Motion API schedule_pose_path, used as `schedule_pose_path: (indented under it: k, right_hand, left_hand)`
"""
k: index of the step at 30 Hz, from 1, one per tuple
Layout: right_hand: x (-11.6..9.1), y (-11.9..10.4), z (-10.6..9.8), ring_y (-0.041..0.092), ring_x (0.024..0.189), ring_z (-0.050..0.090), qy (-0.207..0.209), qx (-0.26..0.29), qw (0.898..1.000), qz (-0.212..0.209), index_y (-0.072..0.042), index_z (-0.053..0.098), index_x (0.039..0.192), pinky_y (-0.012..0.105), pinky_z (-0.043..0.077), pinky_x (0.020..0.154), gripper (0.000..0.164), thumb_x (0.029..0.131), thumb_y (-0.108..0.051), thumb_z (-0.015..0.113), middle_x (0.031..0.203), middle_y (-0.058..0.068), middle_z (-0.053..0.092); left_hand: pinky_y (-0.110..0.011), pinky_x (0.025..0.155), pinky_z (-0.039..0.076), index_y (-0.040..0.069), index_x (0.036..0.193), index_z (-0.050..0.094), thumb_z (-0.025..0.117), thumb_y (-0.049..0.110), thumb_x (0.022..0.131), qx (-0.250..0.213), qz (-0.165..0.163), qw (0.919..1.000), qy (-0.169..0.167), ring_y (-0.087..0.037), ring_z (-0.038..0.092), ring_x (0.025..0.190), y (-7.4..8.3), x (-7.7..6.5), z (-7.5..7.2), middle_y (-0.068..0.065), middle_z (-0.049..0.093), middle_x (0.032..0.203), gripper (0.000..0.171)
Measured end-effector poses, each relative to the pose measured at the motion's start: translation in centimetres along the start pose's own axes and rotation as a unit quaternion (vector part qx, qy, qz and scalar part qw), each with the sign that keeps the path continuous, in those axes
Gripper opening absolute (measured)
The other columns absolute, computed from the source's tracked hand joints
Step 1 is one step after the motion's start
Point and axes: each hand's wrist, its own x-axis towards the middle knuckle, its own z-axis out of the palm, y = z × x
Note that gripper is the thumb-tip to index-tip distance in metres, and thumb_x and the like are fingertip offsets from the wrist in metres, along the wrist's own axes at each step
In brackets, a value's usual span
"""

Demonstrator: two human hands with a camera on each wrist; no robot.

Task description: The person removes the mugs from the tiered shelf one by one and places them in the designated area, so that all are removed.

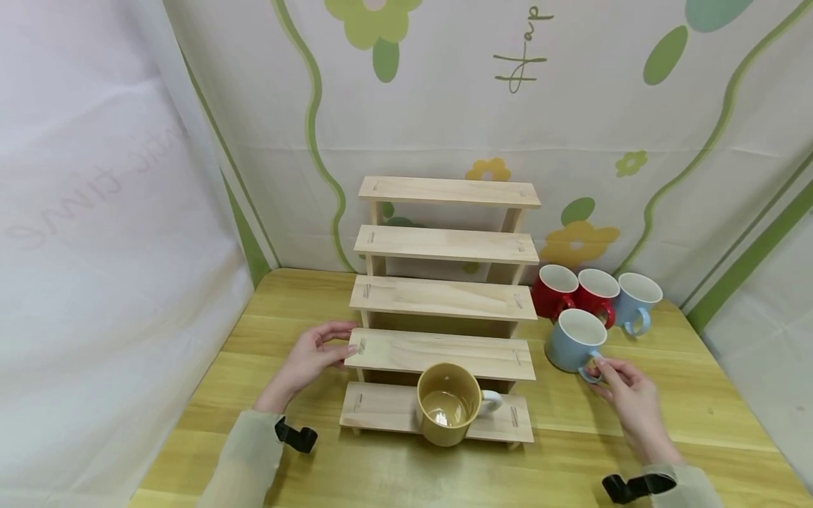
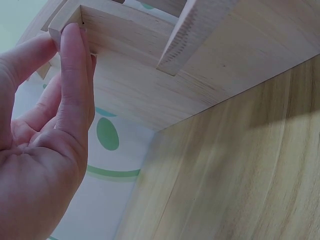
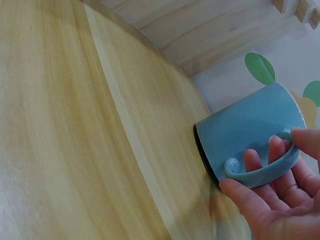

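My right hand [image 1: 630,403] grips the handle of a light blue mug [image 1: 576,341] on the right side of the table. Close up in the right wrist view, its fingers [image 3: 286,189] pass through and around the handle of the blue mug [image 3: 250,127]. Whether the mug's base touches the table is hard to tell. At the left end of a stepped wooden rack [image 1: 444,296], my left hand [image 1: 317,356] pinches the second step from the bottom. Thumb and fingers hold that board's end in the left wrist view, beside the rack's side panel [image 2: 225,65].
A mustard-yellow mug [image 1: 447,402] with a white handle stands on the lowest step. Behind the held mug are two red mugs [image 1: 551,296] and another light blue mug [image 1: 635,300]. Printed cloth [image 1: 432,106] hangs behind the wooden table [image 1: 718,416] and at both sides.
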Motion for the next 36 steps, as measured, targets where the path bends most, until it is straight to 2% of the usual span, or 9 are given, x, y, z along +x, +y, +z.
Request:
schedule_pose_path:
  k: [8,16,21,28,36]
  right_hand:
    - [0.03,-0.04,0.01,0.010,0.095,0.070,-0.005,-0.002,1.000,0.010,0.002,0.065,0.113,0.031,0.058,0.086,0.024,0.101,-0.019,0.066,0.101,0.002,0.072]
    - [0.33,-0.13,0.00,0.011,0.096,0.069,-0.005,0.002,1.000,0.018,0.005,0.063,0.114,0.031,0.058,0.087,0.029,0.101,-0.020,0.067,0.099,0.004,0.072]
    - [0.46,-0.04,0.10,0.011,0.096,0.069,-0.009,0.002,1.000,0.015,0.006,0.063,0.113,0.031,0.058,0.087,0.028,0.101,-0.019,0.067,0.099,0.004,0.072]
    - [0.62,0.18,0.16,0.009,0.095,0.069,-0.007,0.000,1.000,0.027,0.001,0.066,0.110,0.031,0.058,0.086,0.024,0.101,-0.021,0.068,0.098,0.002,0.072]
    - [0.73,0.32,0.16,0.008,0.097,0.069,-0.008,-0.014,0.999,0.034,0.002,0.065,0.112,0.030,0.058,0.086,0.028,0.101,-0.024,0.067,0.101,0.001,0.072]
  left_hand:
    - [-0.054,0.080,0.059,-0.007,0.137,0.055,0.075,0.005,0.093,-0.004,0.001,1.0000,-0.002,-0.027,0.071,0.091,0.09,0.12,-0.02,-0.025,0.058,0.129,0.050]
    - [-0.059,0.083,0.057,-0.007,0.137,0.055,0.075,0.006,0.093,-0.005,-0.002,1.0000,-0.002,-0.029,0.070,0.092,0.17,0.12,-0.04,-0.025,0.059,0.129,0.050]
    - [-0.058,0.083,0.057,-0.007,0.137,0.055,0.075,0.007,0.093,-0.007,-0.004,1.0000,-0.001,-0.029,0.070,0.093,0.10,0.09,-0.04,-0.025,0.059,0.129,0.050]
    - [-0.057,0.082,0.058,-0.006,0.137,0.056,0.076,0.007,0.093,-0.008,-0.003,1.0000,-0.001,-0.029,0.070,0.092,-0.07,0.13,-0.01,-0.024,0.059,0.129,0.050]
    - [-0.056,0.081,0.059,-0.006,0.137,0.056,0.075,0.007,0.093,-0.010,0.000,0.9999,0.001,-0.029,0.071,0.092,-0.13,0.13,-0.02,-0.024,0.060,0.128,0.049]
